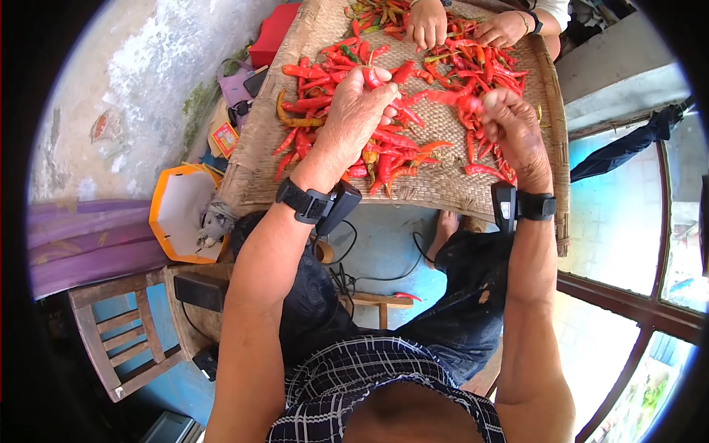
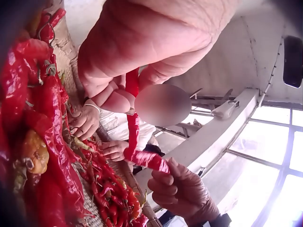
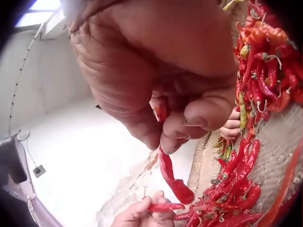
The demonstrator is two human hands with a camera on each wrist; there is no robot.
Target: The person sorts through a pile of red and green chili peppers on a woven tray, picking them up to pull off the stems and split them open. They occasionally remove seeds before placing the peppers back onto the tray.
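Observation:
My left hand [image 1: 353,114] grips a red chili pepper [image 1: 371,78] over the heap on the woven mat, its stem end up by the thumb. To its right, my right hand [image 1: 515,129] pinches another red chili [image 3: 173,177] between thumb and fingertips. That chili points toward the left hand, well above the mat. In the left wrist view the two chilies [image 2: 149,161] overlap in line between the hands. Below the left hand lies a heap of red chilies [image 1: 388,159], with some orange and yellow ones. A second heap [image 1: 484,70] lies near the right hand.
The chilies lie on a woven mat [image 1: 458,184] with a raised edge. Across it, another person's hands [image 1: 428,23] rest among the chilies. An orange-rimmed box [image 1: 170,207] and a wooden chair [image 1: 125,340] stand at left. Black cables [image 1: 384,277] run over the blue floor.

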